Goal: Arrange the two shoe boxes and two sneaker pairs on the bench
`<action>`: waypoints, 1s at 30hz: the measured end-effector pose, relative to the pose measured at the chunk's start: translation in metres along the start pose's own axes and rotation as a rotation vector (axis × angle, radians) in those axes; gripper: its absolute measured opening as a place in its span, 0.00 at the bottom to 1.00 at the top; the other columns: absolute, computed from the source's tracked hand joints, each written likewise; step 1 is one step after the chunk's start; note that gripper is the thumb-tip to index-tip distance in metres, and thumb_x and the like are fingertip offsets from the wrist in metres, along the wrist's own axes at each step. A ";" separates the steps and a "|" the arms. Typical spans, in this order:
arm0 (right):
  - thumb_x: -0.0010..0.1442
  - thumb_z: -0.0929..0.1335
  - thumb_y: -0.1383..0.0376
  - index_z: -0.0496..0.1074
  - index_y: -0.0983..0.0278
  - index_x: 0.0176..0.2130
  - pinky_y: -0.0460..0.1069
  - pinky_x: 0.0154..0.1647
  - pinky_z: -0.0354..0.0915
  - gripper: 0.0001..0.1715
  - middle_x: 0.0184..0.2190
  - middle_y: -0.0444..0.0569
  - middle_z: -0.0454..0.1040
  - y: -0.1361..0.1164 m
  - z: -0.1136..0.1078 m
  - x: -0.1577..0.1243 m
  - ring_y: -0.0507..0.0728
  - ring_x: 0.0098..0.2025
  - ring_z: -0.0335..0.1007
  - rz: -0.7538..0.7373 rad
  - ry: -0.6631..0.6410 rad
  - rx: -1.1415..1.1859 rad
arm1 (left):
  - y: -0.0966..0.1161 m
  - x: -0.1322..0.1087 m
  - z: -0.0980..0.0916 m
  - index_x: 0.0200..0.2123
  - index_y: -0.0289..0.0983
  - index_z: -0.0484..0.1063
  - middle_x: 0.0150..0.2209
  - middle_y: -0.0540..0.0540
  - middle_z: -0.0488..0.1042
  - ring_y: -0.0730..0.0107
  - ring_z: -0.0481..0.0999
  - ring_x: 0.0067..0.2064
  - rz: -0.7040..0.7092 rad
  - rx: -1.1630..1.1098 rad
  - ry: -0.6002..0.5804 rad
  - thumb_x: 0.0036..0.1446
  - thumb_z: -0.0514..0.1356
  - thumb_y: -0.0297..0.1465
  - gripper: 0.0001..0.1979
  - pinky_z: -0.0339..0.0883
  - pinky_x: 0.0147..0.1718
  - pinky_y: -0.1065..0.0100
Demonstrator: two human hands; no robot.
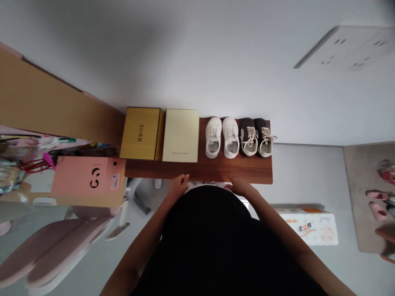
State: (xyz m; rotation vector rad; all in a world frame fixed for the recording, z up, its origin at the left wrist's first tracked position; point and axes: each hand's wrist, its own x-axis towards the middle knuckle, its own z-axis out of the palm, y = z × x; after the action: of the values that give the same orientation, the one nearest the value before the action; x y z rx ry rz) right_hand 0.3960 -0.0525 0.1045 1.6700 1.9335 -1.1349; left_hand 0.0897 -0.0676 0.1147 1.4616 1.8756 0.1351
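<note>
At the front edge of the brown wooden shelf (200, 170), my left hand (178, 186) is closed, its thumb side up. My right hand (242, 186) is also at that edge, its fingers curled and partly hidden. What either hand grips is not clear. Between them, mostly behind my dark clothing, shows a strip of a white patterned thing (193, 184). On the shelf, left to right, are a gold box (138, 133), a cream box (180, 135), a pair of white sneakers (212, 137) and a pair of dark sneakers (248, 137) with pale laces.
A pink box (83, 176) stands on a cluttered desk at the left, above a pink chair (64, 246). A white wall with a socket panel (352, 47) rises behind the shelf. On the right lie a white tissue pack (308, 228) and pink slippers (378, 209) on a mat.
</note>
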 end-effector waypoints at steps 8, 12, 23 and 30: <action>0.64 0.71 0.62 0.75 0.64 0.54 0.58 0.59 0.67 0.19 0.52 0.59 0.79 -0.079 0.041 0.032 0.66 0.56 0.75 0.037 0.035 0.202 | -0.113 0.010 -0.048 0.27 0.39 0.68 0.26 0.49 0.70 0.67 0.72 0.34 -0.257 -0.286 0.154 0.65 0.57 0.38 0.14 0.62 0.35 0.69; 0.62 0.73 0.56 0.73 0.62 0.53 0.58 0.54 0.73 0.22 0.48 0.55 0.80 -0.140 0.066 0.076 0.62 0.49 0.79 0.129 0.190 0.904 | -0.151 0.065 -0.081 0.44 0.39 0.70 0.34 0.49 0.74 0.73 0.75 0.34 -0.528 -0.962 0.273 0.66 0.60 0.36 0.07 0.69 0.38 0.71; 0.54 0.76 0.56 0.70 0.60 0.43 0.48 0.41 0.78 0.21 0.40 0.46 0.80 -0.243 0.068 0.158 0.55 0.45 0.78 0.282 0.937 2.032 | -0.181 0.126 -0.139 0.59 0.40 0.65 0.53 0.40 0.76 0.70 0.79 0.50 -0.494 -1.289 0.351 0.70 0.55 0.33 0.16 0.75 0.43 0.70; 0.53 0.77 0.51 0.69 0.63 0.45 0.53 0.45 0.74 0.28 0.39 0.47 0.77 -0.246 0.042 0.088 0.57 0.42 0.75 0.111 1.430 1.340 | -0.178 0.065 -0.167 0.52 0.37 0.67 0.50 0.38 0.74 0.56 0.75 0.55 0.106 -0.438 0.585 0.62 0.64 0.42 0.20 0.70 0.56 0.56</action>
State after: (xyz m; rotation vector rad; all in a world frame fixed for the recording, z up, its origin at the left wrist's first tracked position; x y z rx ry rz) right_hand 0.1326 -0.0224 0.1006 4.0686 1.3294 -1.4222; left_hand -0.1571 -0.0148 0.1148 1.2891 2.0287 1.0526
